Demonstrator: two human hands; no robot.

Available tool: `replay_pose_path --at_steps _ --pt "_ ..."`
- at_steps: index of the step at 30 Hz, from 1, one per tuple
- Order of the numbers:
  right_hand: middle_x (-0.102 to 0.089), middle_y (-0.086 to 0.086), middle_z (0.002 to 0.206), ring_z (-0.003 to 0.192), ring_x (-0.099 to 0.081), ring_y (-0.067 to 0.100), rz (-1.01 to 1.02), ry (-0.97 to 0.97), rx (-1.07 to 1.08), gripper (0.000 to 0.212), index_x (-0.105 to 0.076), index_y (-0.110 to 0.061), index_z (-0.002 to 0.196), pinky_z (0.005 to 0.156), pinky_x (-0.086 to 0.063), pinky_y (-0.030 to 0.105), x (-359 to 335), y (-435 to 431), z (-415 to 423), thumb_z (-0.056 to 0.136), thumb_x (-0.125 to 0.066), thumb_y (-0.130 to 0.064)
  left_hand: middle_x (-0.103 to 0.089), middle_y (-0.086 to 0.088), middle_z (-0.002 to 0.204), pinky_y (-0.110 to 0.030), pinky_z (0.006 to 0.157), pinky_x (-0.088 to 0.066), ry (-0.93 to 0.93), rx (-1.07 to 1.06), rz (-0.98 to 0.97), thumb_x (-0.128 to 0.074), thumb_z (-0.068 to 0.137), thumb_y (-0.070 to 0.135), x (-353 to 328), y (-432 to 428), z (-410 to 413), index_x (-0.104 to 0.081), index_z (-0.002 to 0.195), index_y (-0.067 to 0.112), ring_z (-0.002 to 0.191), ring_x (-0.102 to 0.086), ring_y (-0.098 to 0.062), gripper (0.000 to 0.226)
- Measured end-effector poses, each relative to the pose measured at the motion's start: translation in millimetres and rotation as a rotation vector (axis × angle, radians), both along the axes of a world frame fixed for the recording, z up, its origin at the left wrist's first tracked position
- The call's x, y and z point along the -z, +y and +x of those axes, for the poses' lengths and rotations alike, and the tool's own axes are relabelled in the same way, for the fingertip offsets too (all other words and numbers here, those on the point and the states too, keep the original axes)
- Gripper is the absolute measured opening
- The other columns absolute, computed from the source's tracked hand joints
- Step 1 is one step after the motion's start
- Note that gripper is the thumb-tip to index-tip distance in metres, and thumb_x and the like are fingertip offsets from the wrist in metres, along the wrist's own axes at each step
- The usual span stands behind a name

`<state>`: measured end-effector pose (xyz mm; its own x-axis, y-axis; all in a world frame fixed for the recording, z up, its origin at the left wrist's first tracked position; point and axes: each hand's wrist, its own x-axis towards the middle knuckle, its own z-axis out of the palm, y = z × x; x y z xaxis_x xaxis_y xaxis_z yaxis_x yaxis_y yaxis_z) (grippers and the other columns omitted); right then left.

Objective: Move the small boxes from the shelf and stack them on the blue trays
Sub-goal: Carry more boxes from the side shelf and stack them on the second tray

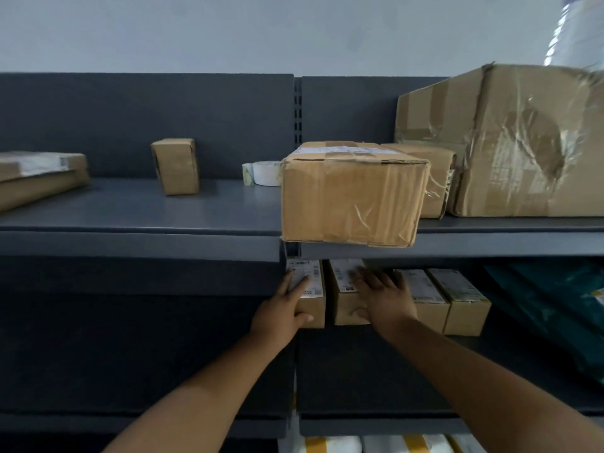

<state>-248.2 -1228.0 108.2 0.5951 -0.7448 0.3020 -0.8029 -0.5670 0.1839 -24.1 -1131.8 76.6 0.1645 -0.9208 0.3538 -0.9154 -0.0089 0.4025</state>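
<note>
Several small narrow cardboard boxes with white labels stand side by side on the middle shelf. My left hand (283, 310) grips the leftmost box (314, 308), fingers on its left side and label, thumb on its front. My right hand (382, 297) lies over the second box (343, 289), fingers spread on top, thumb under its front edge. Two more small boxes (451, 302) stand to the right, untouched. No blue tray is in view.
On the top shelf (137, 223) a medium taped box (349, 204) overhangs the edge just above my hands. Beside it are a large dented carton (529, 148), a small upright box (176, 166), tape rolls (263, 173) and flat parcels (36, 178). A teal bag (555, 308) lies right.
</note>
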Motion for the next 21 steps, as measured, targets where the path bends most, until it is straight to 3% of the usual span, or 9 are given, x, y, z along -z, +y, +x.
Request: replay_pose_path --at_steps 4,15,21 --pt "-0.017 0.000 0.162 0.145 -0.022 0.027 -0.023 -0.014 -0.086 0.086 -0.005 -0.029 0.154 0.115 -0.020 0.054 -18 26 45 0.089 -0.058 -0.050 0.006 0.013 0.162 -0.038 0.105 -0.042 -0.002 -0.102 -0.005 -0.065 0.086 0.046 -12 42 45 -0.010 0.148 0.050 0.139 -0.035 -0.022 0.083" --pt "-0.011 -0.001 0.163 0.146 -0.020 0.027 0.017 0.006 -0.418 0.087 0.002 -0.030 0.154 0.115 -0.016 0.056 -36 129 222 0.091 -0.054 -0.053 -0.002 0.011 0.162 -0.039 0.102 -0.045 0.006 -0.450 -0.050 -0.066 0.085 0.047 -38 216 190 -0.012 0.148 0.052 0.133 -0.041 -0.024 0.082" --pt "-0.006 -0.004 0.164 0.145 -0.020 0.027 0.056 -0.030 -0.630 0.086 0.002 -0.033 0.154 0.116 -0.018 0.049 -45 202 315 0.091 -0.054 -0.053 -0.007 0.009 0.162 -0.043 0.096 -0.048 -0.072 -0.699 -0.052 -0.066 0.084 0.050 -48 326 239 -0.016 0.148 0.049 0.120 -0.052 -0.031 0.082"
